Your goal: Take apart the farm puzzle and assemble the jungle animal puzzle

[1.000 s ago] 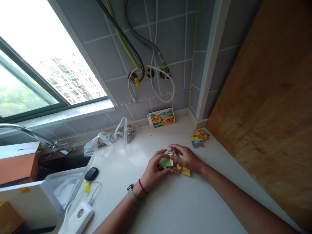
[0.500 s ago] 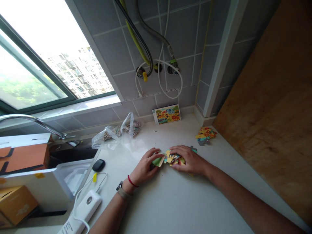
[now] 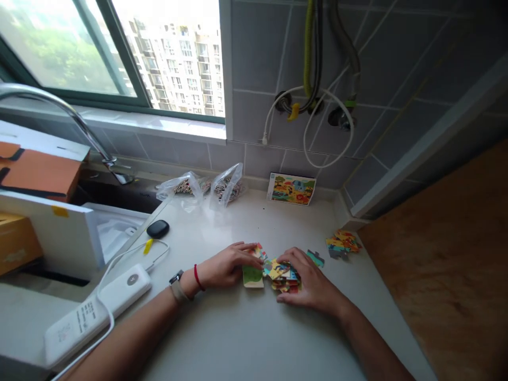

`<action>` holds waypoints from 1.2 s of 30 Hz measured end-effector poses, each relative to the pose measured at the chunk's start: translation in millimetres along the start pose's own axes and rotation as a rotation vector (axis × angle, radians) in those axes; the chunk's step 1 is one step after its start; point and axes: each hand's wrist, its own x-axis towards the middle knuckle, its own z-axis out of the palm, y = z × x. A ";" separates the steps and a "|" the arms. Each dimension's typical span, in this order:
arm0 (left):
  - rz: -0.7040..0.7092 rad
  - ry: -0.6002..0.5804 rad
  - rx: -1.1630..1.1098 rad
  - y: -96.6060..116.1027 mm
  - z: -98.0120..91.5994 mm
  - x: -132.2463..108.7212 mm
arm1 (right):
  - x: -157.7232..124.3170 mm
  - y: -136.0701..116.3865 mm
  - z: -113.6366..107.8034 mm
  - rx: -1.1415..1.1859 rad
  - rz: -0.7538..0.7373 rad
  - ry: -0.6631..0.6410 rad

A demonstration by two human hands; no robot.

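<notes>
A small pile of colourful jigsaw pieces (image 3: 278, 272) lies on the white counter (image 3: 254, 338). My left hand (image 3: 226, 264) rests flat at its left side, fingertips touching a green-and-cream piece (image 3: 253, 276). On the right side of the pile lies my right hand (image 3: 311, 283), its fingers curved over the pieces and pressing on them. A single teal piece (image 3: 315, 258) sits just beyond that hand. Further right lies a joined cluster of pieces (image 3: 343, 242).
A puzzle picture card (image 3: 292, 189) leans on the tiled wall. Two clear bags of pieces (image 3: 206, 185) lie at the back left. A black mouse (image 3: 157, 228), a white power bank with cable (image 3: 97, 307), boxes (image 3: 43, 211) and a tap (image 3: 59, 114) stand left. A wooden board (image 3: 448, 264) borders the right.
The view has swung left and down. My hands have spread the pile slightly, and the green piece now lies flat at my left fingertips.
</notes>
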 end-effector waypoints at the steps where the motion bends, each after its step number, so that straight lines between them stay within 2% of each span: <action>1: 0.002 -0.013 0.001 0.5 2.0 0.4 | 0.0 -1.2 0.3 -0.012 0.013 -0.017; 6: 0.035 -0.003 -0.006 11.5 12.3 1.0 | 0.0 -2.3 -0.4 -0.052 0.008 -0.069; 10: 0.107 0.084 -0.103 22.4 15.1 1.9 | 0.0 0.3 0.0 -0.061 -0.052 -0.040; 12: 0.098 0.150 -0.138 23.3 16.7 2.8 | -0.2 2.4 0.0 -0.059 -0.051 -0.013; 16: 0.019 0.257 -0.040 16.8 20.7 4.1 | -0.8 7.8 -3.4 -0.015 -0.043 0.007; 21: 0.024 0.268 0.146 7.2 24.1 3.0 | -1.1 16.9 -11.4 0.114 -0.077 0.044; 25: -0.008 0.291 0.219 -0.2 27.2 2.4 | 1.4 26.4 -8.3 0.186 -0.054 0.182; 28: -0.106 0.343 0.279 -6.6 31.1 2.1 | 8.4 33.1 1.8 0.137 0.011 0.341; 30: -0.171 0.392 0.300 -9.5 33.3 1.9 | 14.1 35.3 8.7 0.059 0.045 0.394; 33: -0.180 0.406 0.304 -10.1 33.3 1.8 | 18.2 33.5 12.9 -0.065 0.048 0.397; 36: -0.181 0.418 0.326 -9.0 29.6 2.5 | 13.8 26.9 9.0 -0.091 0.022 0.336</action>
